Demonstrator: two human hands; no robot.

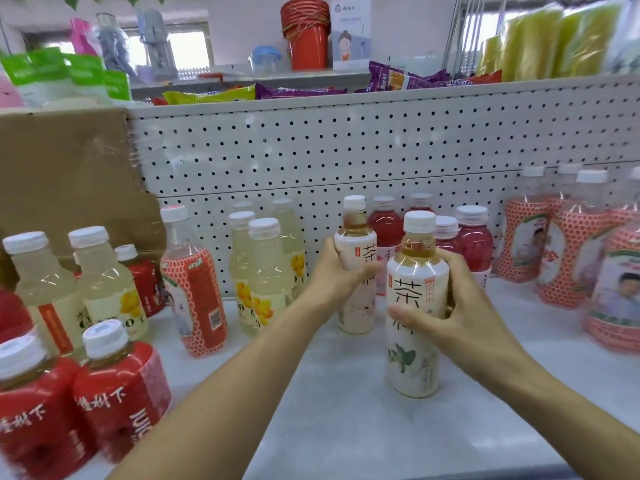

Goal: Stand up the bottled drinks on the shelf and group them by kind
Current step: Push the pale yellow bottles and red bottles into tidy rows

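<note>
We are gripping two upright white tea bottles — left hand (337, 268) wrapping the far bottle (356, 265), right hand (450, 313) the near bottle (415, 306). Fingers are curling around each — both standing on the shelf (346, 427).

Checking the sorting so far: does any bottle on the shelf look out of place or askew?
Yes. One bottle with a red honeycomb label stands alone left of centre, between the pale yellow drinks, far from its matching group at the right. It also appears to lean, though the wide lens may exaggerate that. No spills or damage show.
</note>
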